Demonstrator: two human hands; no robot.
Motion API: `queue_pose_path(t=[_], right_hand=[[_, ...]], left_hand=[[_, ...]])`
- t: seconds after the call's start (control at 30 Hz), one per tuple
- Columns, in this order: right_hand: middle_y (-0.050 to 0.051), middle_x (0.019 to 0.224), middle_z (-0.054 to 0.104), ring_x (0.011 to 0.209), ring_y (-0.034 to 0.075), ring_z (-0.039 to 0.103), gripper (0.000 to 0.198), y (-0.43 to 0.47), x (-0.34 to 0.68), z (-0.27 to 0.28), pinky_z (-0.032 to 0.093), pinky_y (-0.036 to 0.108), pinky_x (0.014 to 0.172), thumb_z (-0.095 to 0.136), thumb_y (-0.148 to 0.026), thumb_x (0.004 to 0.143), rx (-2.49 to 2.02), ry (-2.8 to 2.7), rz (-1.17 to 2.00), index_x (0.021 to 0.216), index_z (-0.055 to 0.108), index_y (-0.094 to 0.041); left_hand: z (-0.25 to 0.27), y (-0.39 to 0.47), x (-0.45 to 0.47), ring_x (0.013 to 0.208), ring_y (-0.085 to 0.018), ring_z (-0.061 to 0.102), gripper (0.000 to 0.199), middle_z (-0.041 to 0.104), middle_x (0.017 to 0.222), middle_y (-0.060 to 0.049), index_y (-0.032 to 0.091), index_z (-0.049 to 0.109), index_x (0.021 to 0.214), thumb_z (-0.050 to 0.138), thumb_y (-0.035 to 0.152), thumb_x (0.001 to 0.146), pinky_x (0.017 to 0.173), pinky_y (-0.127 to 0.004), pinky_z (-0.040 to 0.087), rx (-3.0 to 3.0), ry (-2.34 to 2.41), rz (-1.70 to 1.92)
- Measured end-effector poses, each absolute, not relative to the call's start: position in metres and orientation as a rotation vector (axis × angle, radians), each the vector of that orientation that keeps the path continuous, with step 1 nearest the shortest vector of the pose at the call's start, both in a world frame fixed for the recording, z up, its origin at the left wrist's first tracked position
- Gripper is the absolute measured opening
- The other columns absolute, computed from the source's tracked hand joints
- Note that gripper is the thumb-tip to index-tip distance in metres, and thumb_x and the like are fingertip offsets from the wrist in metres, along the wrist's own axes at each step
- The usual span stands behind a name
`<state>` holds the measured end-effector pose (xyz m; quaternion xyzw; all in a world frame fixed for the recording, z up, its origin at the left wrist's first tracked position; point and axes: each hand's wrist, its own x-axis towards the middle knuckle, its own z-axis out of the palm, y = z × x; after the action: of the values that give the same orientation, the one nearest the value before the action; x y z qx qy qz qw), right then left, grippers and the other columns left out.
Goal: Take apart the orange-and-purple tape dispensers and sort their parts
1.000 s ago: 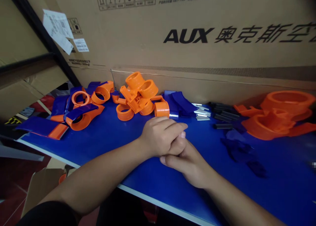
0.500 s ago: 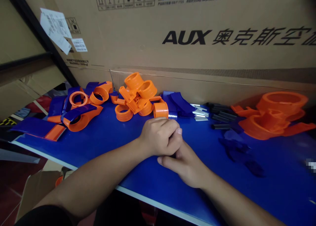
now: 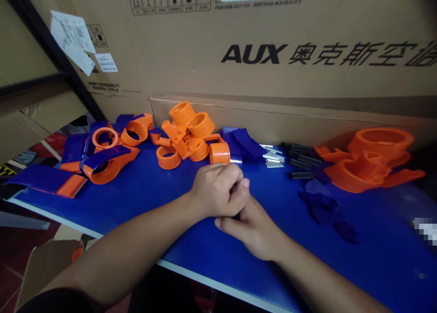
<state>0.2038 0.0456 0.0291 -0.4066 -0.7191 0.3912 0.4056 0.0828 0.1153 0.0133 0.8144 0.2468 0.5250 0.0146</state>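
Note:
My left hand [image 3: 218,191] is closed in a fist over the fingers of my right hand [image 3: 257,228]. The two hands are clasped together above the blue tabletop [image 3: 150,212], with the right thumb lying underneath. Most of the right hand's fingers are hidden, and no object shows in either hand. Just beyond the hands are a pile of orange plastic tape dispenser bodies [image 3: 184,142] and curved blue plastic pieces [image 3: 247,144]. Small metal blades [image 3: 274,158] and short black tubes [image 3: 302,161] lie to their right.
Blue and orange tape dispensers [image 3: 111,162] are heaped at the left. More orange parts [image 3: 368,160] are stacked at the right, with dark blue translucent pieces [image 3: 327,208] in front. A large cardboard box [image 3: 191,67] stands behind. An open carton [image 3: 44,263] sits below the table's left edge.
The view has shifted slightly, so the surroundings sit a little further left. My hands remain clasped in the same pose, and none of the parts has moved on the table.

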Motion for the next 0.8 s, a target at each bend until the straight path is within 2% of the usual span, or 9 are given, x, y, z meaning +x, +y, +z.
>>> queue_pose_path(t=[0.2,0.4,0.57,0.8], right_hand=[[0.003,0.095,0.069,0.086,0.022,0.064,0.023,0.0445,0.2036,0.0294,0.054,0.036,0.077,0.064,-0.014,0.072,-1.012,-1.83,0.924,0.095,0.063,-0.019],[0.004,0.093,0.07,0.084,0.022,0.065,0.018,0.044,0.2019,0.0288,0.055,0.036,0.076,0.064,-0.015,0.076,-1.036,-1.858,0.881,0.093,0.062,-0.02],[0.004,0.093,0.069,0.085,0.022,0.066,0.016,0.0443,0.1993,0.0303,0.056,0.038,0.078,0.063,-0.012,0.074,-1.051,-1.859,0.849,0.087,0.058,-0.02],[0.004,0.09,0.072,0.081,0.021,0.069,0.014,0.0457,0.1982,0.027,0.058,0.036,0.077,0.065,-0.013,0.078,-1.084,-1.916,0.822,0.09,0.063,-0.019]], left_hand=[[0.0121,0.1149,0.0833,0.053,-0.013,0.05,0.026,0.051,0.057,0.002,0.023,0.042,0.068,0.048,0.032,0.092,0.055,-0.03,0.041,2.503,0.772,1.628],[0.01,0.1164,0.0829,0.053,-0.013,0.045,0.029,0.045,0.055,0.003,0.023,0.041,0.064,0.051,0.03,0.09,0.054,-0.03,0.039,2.522,0.763,1.616],[0.01,0.1168,0.0827,0.053,-0.013,0.046,0.034,0.047,0.055,0.002,0.022,0.042,0.059,0.048,0.03,0.091,0.057,-0.03,0.04,2.574,0.759,1.574],[0.0112,0.1161,0.0836,0.051,-0.013,0.044,0.036,0.045,0.053,0.002,0.022,0.04,0.055,0.049,0.029,0.089,0.056,-0.031,0.038,2.538,0.74,1.568]])
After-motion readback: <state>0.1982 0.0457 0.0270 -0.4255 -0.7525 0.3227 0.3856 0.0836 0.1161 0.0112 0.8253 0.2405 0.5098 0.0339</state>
